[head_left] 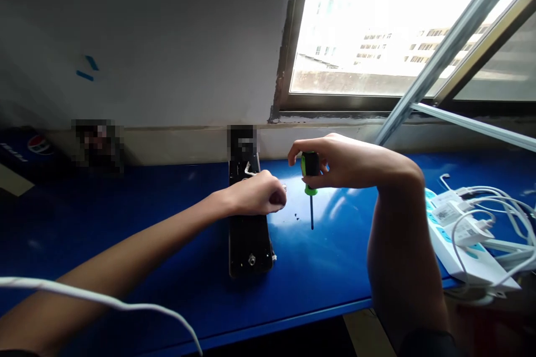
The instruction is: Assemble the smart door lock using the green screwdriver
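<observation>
A long black device (250, 240) lies on the blue table, with a round metal fitting near its front end and a short white wire near its back part. Across its middle reaches my left hand (262, 194), fingers curled closed beside the device's right edge; what they pinch, if anything, is too small to name. To the right, my right hand (330, 162) grips the black and green handle of a screwdriver (310, 170), whose shaft points straight down. Several tiny dark pieces (297, 216) lie on the table between the device and the screwdriver.
A white power strip (456, 251) with plugged-in adapters and tangled white cables sits at the right. One white cable (104, 300) crosses the lower left over my forearm. The blue table's (293, 321) front edge is below; a dark blue Pepsi box (29, 150) stands far left.
</observation>
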